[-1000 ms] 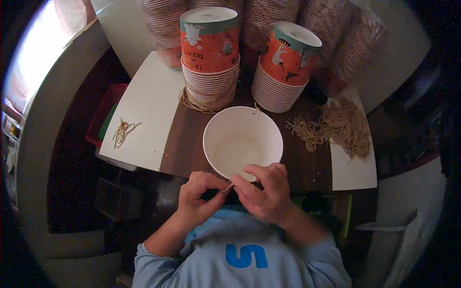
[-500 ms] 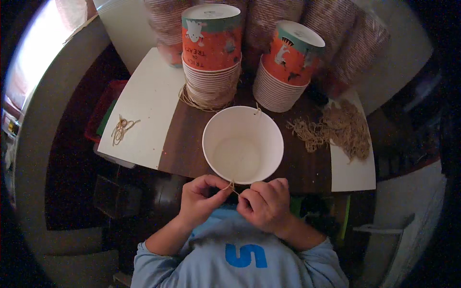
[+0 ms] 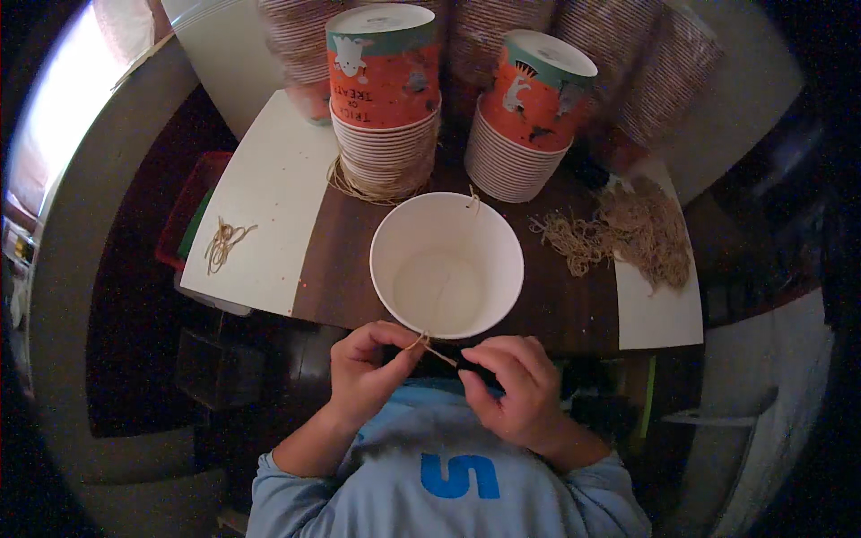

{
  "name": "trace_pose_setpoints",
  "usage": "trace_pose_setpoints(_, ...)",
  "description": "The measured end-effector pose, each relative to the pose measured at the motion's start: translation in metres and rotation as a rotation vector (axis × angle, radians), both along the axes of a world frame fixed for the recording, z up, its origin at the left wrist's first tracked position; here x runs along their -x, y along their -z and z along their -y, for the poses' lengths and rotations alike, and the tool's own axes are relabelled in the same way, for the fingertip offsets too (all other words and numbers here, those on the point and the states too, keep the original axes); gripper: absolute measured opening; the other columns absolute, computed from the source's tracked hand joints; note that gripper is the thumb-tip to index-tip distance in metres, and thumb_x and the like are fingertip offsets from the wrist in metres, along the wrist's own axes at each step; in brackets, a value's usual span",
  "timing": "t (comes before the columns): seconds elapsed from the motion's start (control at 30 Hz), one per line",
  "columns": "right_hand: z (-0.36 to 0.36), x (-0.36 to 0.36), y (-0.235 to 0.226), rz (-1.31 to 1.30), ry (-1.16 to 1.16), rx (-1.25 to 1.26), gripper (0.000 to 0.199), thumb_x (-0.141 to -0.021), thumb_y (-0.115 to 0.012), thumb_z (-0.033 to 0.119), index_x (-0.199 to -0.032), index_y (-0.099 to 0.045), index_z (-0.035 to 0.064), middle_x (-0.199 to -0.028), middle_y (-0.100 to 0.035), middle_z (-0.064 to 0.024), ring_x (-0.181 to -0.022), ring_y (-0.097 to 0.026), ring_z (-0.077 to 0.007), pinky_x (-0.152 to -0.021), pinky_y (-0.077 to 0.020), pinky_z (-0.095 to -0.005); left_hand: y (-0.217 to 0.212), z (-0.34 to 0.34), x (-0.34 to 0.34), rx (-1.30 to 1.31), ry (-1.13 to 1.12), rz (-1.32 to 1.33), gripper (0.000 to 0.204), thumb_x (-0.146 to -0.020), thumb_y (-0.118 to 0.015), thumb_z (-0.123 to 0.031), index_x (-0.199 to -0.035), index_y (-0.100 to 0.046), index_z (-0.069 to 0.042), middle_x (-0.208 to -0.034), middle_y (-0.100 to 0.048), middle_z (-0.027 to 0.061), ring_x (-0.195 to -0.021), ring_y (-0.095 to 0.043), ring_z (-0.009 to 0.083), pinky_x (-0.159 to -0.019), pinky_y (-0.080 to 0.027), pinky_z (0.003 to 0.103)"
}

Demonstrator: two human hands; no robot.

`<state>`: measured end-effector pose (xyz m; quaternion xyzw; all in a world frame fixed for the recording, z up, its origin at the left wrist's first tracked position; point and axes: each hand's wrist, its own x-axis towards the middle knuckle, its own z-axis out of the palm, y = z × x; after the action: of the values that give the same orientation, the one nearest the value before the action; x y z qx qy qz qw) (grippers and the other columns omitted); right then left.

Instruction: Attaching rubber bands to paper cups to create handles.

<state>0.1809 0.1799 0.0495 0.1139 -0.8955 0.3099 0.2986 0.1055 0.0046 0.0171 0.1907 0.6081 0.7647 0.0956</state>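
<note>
Pinching a short length of tan string (image 3: 437,351) between them, both hands sit at the near rim of a white paper cup (image 3: 447,265), just in front of the person's chest. The left hand (image 3: 366,372) closes thumb and forefinger on one end where the string meets the rim; the right hand (image 3: 514,387) nips the other end with its fingertips, so the strand runs taut and slightly slanted between them. A second bit of string pokes up at the far rim of the cup.

String like this looks thin, limp and light, so it probably needs a fingertip grip close to the rim to keep control. The cup looks light and thin-walled too, likely to dent or slide if squeezed or tugged; steadying it at the rim seems safest.

Beyond the cup stand two stacks of orange printed cups (image 3: 384,108), a loop of string round the base of the left one. A tangled heap of strings (image 3: 628,235) lies to the right, and a small bundle (image 3: 224,244) lies on a white sheet (image 3: 269,197) to the left, all on the dark counter (image 3: 574,305).

Whether a knot is formed at the rim is too small to tell. The counter's near edge is hidden behind the hands, and more stacks at the far side are blurred and cut off.
</note>
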Motion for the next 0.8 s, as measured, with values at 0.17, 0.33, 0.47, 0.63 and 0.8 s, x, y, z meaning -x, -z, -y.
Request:
trace_pose_setpoints(0.17,0.007,0.006,0.007,0.084,-0.061,0.102,0.022,-0.073,-0.067,0.010,-0.093,-0.059,0.0051,-0.090,-0.060,-0.0088,-0.074,-0.059,-0.0252,-0.064,-0.0467,-0.0354,0.002,0.001,0.000,0.030,-0.010,-0.083,0.009,-0.077,-0.062,0.007,-0.084,-0.059,0.002,-0.086,-0.063,0.0094,-0.081,-0.059,0.0139,-0.075,-0.047,0.025)
trace_pose_setpoints(0.33,0.010,0.008,0.019,0.108,-0.074,0.102,0.020,-0.073,-0.066,0.009,-0.091,-0.058,0.0058,-0.085,-0.061,-0.0072,-0.071,-0.061,-0.0254,-0.063,-0.0478,-0.0352,0.004,0.002,-0.001,0.053,-0.034,-0.147,0.010,-0.077,-0.062,0.007,-0.085,-0.059,0.002,-0.086,-0.062,0.0084,-0.080,-0.058,0.0131,-0.073,-0.046,0.024)
trace_pose_setpoints(0.47,0.017,0.009,0.028,0.135,-0.050,0.140,0.019,-0.073,-0.067,0.009,-0.089,-0.058,0.0064,-0.083,-0.061,-0.0071,-0.069,-0.061,-0.0247,-0.059,-0.0497,-0.0347,0.005,0.002,-0.005,0.053,-0.050,-0.091,0.009,-0.077,-0.062,0.006,-0.085,-0.059,0.002,-0.087,-0.062,0.0075,-0.080,-0.058,0.0121,-0.073,-0.046,0.024)
trace_pose_setpoints(0.63,0.028,0.017,0.041,0.041,0.017,0.124,0.017,-0.070,-0.066,0.001,-0.086,-0.061,0.0040,-0.079,-0.062,-0.0115,-0.066,-0.062,-0.0256,-0.056,-0.0492,-0.0335,0.008,0.000,-0.012,0.065,-0.136,-0.029,0.008,-0.081,-0.061,0.002,-0.088,-0.058,0.001,-0.087,-0.061,0.0058,-0.080,-0.056,0.0100,-0.073,-0.046,0.023)
trace_pose_setpoints(0.8,0.035,0.027,0.053,0.015,0.061,0.116,0.018,-0.073,-0.064,0.002,-0.090,-0.061,0.0033,-0.079,-0.062,-0.0132,-0.069,-0.062,-0.0287,-0.059,-0.0499,-0.0349,0.009,-0.002,-0.012,-0.106,-0.064,0.355,0.007,-0.081,-0.061,0.000,-0.087,-0.057,0.000,-0.087,-0.062,0.0070,-0.079,-0.057,0.0113,-0.072,-0.047,0.023)
